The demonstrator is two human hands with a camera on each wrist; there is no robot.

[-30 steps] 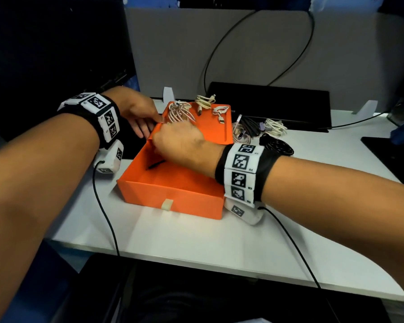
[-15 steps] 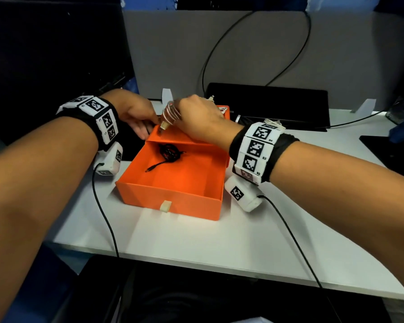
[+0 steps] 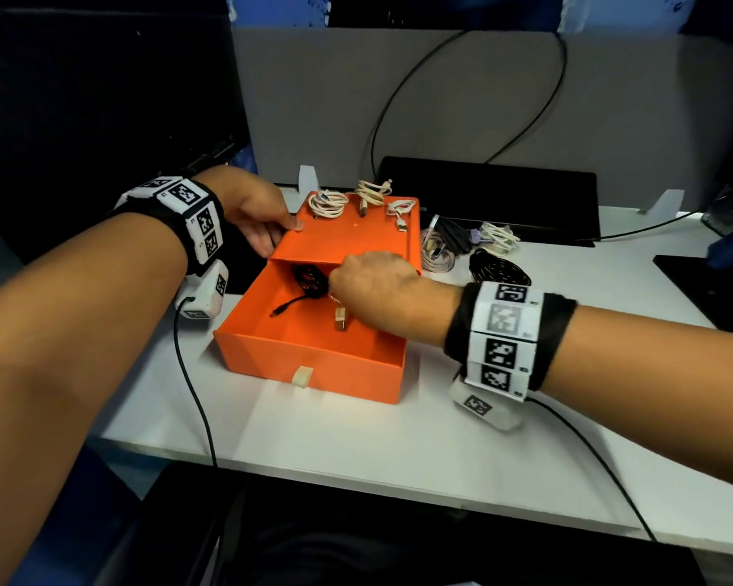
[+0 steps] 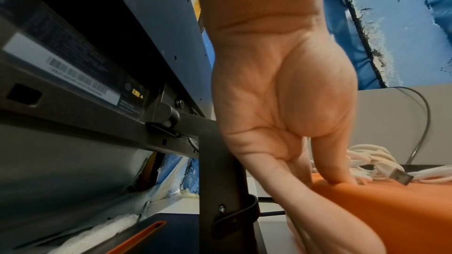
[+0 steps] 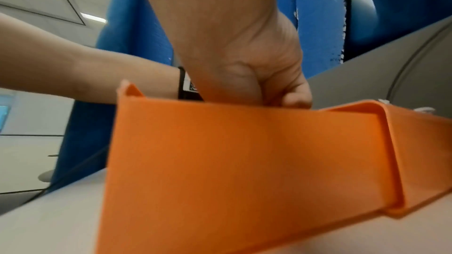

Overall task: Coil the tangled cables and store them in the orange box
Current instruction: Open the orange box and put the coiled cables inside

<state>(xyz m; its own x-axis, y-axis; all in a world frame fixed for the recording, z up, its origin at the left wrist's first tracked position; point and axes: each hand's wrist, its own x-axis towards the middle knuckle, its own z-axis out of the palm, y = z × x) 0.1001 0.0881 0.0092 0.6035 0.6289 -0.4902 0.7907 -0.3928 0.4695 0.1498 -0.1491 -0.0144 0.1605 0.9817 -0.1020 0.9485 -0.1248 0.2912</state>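
Observation:
The orange box (image 3: 348, 238) has its drawer (image 3: 314, 361) pulled out toward me. My left hand (image 3: 271, 230) grips the sleeve's left edge, thumb on top (image 4: 340, 177). My right hand (image 3: 369, 289) reaches down into the drawer and holds a coiled cable, mostly hidden under the hand. Its gold plug (image 3: 341, 323) hangs below. In the right wrist view the drawer wall (image 5: 244, 152) hides that hand's fingers (image 5: 293, 99). A black coiled cable (image 3: 310, 279) lies in the drawer's back left. Three pale coils (image 3: 326, 203) (image 3: 371, 192) (image 3: 400, 211) sit on the sleeve's top.
Right of the box lie more cables on the white table (image 3: 398, 450): a pinkish coil (image 3: 439, 258), a white bundle (image 3: 498, 238) and a flat black coil (image 3: 498, 270). A black flat device (image 3: 504, 196) stands behind, a grey partition beyond. A dark monitor (image 4: 73, 65) is at my left.
My right hand left the black cable in the drawer, rose to the sleeve's top, took a coil there, and has come back down into the drawer with it. The left hand stayed.

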